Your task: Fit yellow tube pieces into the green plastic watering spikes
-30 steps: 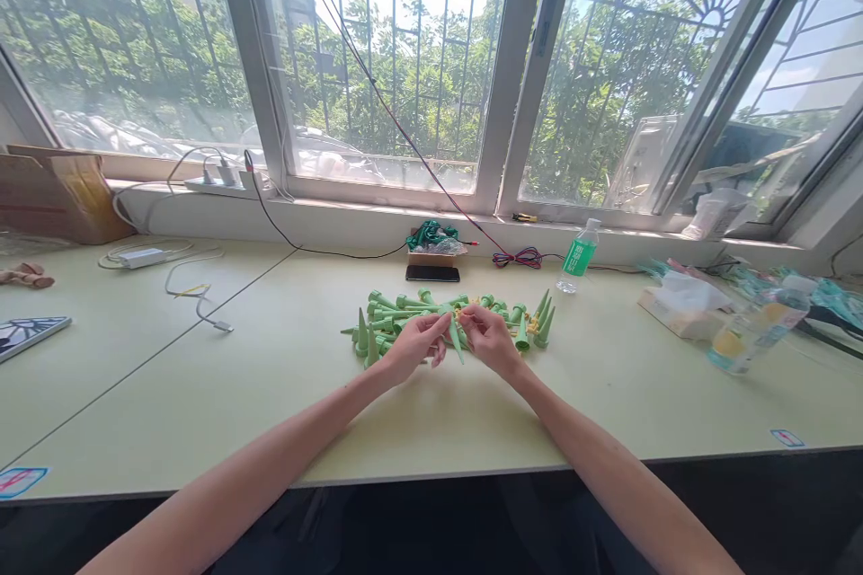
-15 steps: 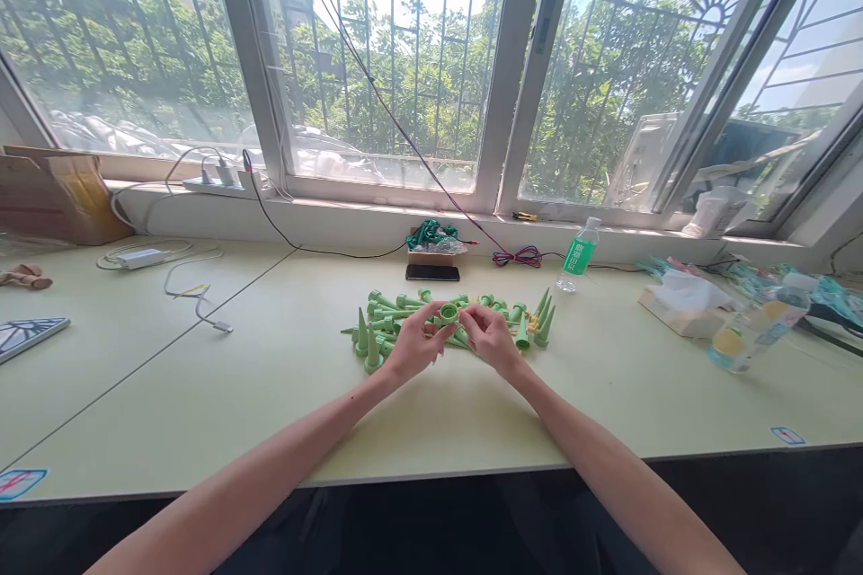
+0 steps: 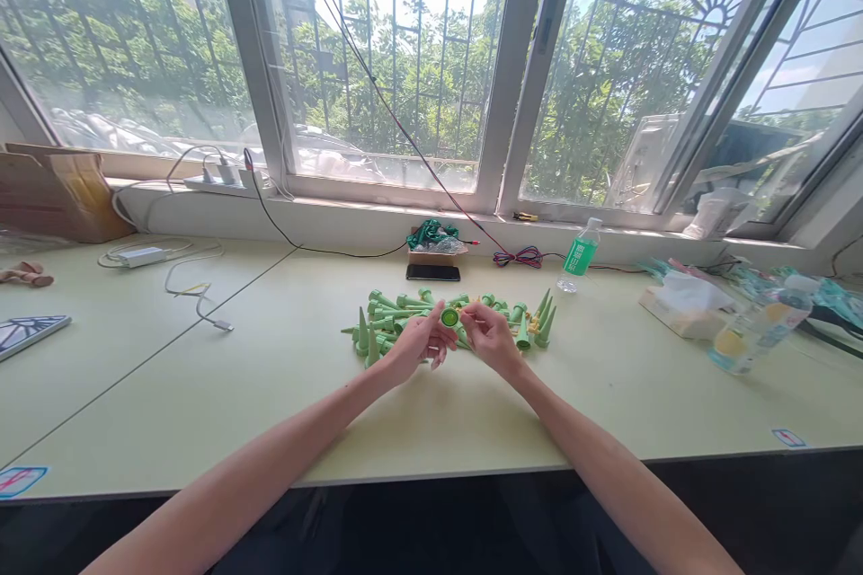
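Observation:
My left hand [image 3: 419,343] is closed round a green plastic watering spike [image 3: 449,317], its round threaded collar turned up towards me. The spike's lower part is hidden by the fingers. My right hand [image 3: 492,337] pinches at the collar's right edge; whether it grips the rim or some small part there cannot be made out. Behind and around both hands lies a heap of similar green spikes [image 3: 384,323], most lying flat. A few stand on their collars with the tips up, such as the green cone [image 3: 547,328] at the right end. Small yellow pieces [image 3: 535,323] lie among them.
Behind the heap are a black phone [image 3: 432,273] and a small box [image 3: 431,258] of green material. A water bottle [image 3: 580,256] stands back right, near a tissue box [image 3: 680,310] and a second bottle [image 3: 759,332]. A white cable [image 3: 195,292] lies left.
The collar in my left hand has tilted to face me more, so its inside shows fully. My left fingers have shifted lower around it. My right hand stays nearly in place.

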Available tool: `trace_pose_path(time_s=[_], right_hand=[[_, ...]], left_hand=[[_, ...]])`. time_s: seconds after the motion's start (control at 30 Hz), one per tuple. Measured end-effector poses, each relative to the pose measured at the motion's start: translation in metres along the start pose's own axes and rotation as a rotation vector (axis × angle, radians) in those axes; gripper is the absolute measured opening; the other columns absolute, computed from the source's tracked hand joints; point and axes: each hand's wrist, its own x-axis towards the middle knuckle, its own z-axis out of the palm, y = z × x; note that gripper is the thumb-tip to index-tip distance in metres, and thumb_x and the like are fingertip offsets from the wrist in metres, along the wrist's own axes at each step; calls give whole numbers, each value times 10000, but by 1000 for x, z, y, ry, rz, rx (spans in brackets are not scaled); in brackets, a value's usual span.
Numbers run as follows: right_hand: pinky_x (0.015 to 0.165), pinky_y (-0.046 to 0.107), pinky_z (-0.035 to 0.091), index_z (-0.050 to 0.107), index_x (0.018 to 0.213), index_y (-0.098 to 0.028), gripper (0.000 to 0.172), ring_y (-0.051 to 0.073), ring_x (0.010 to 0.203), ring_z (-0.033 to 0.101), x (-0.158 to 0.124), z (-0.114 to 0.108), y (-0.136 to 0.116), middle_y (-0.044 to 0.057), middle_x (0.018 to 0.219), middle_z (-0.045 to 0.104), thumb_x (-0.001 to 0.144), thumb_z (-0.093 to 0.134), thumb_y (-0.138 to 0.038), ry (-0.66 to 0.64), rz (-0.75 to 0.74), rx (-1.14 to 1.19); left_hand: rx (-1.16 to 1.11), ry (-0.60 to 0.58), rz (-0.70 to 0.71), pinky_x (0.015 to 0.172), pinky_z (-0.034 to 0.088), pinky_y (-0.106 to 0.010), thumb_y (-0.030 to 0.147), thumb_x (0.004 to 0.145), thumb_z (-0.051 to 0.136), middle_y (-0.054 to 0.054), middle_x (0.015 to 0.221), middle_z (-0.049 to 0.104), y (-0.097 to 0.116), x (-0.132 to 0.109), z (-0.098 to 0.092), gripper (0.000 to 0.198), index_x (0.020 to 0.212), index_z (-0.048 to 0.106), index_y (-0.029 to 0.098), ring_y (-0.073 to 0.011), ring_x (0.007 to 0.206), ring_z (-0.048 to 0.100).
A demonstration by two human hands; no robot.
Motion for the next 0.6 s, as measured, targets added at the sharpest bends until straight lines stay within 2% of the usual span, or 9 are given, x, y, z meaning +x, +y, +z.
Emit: trace_pose_path(time_s=[0.3,0.47,0.6], right_hand=[[418,213,288,557,856,-187,279,74,453,345,1,-2,0,-39,582,415,871,543,-465,-23,-6,37],[406,216,274,546,832,-193,300,75,448,328,1,-2,-2,-42,580,397,871,529,-489,-24,11,17],[409,219,278,554,809,-190,319,78,450,335,1,-3,-4,-40,576,405,867,529,-503,-15,11,-15]], left_hand=[[-27,-80,73,363,366,-220,611,818,526,-112,745,666,4,-6,2,553,803,640,70,-87,408,511],[64,-96,148,381,371,-201,557,847,530,-28,565,602,3,-7,-1,443,810,587,120,-87,403,498],[214,-44,239,392,374,-190,497,823,598,10,491,551,5,-9,-4,367,732,541,146,-89,410,501]])
